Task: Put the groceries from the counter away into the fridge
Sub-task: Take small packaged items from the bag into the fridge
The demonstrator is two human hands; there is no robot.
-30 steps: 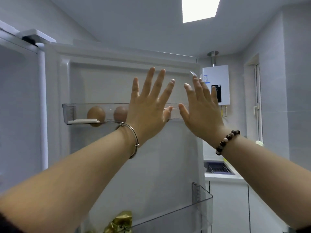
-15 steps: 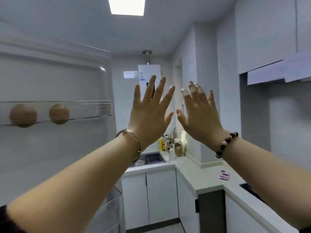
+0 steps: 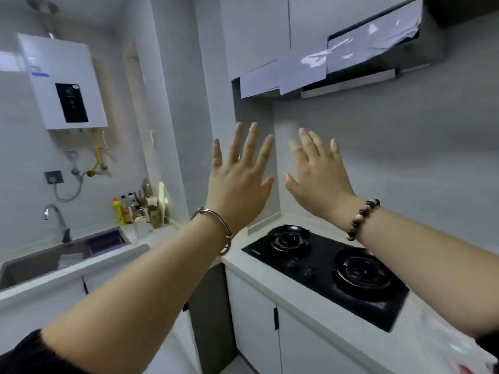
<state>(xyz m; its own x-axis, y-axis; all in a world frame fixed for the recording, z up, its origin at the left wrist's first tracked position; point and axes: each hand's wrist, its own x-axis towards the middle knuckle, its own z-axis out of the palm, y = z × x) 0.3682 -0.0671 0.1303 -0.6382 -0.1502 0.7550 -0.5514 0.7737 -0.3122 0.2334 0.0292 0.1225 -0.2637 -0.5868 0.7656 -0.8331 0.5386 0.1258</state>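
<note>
Both of my hands are raised in front of me with fingers spread, holding nothing. My left hand (image 3: pixel 239 179), with a metal bangle at the wrist, hovers above the counter corner. My right hand (image 3: pixel 320 171), with a beaded bracelet, is beside it, above the black gas hob (image 3: pixel 329 268). A white plastic bag (image 3: pixel 453 346) with something red inside lies on the white counter (image 3: pixel 318 314) at the lower right, partly cut off by the frame. The fridge is out of view.
A sink (image 3: pixel 40 263) with a tap is at the left, with bottles and utensils (image 3: pixel 135 209) in the corner behind it. A white water heater (image 3: pixel 64 82) hangs on the far wall. A range hood (image 3: pixel 337 66) covered in film juts out above the hob.
My view has swung right, from the open fridge door with its eggs to the sink, counter and hob. Both hands stay raised and spread in front of me.
</note>
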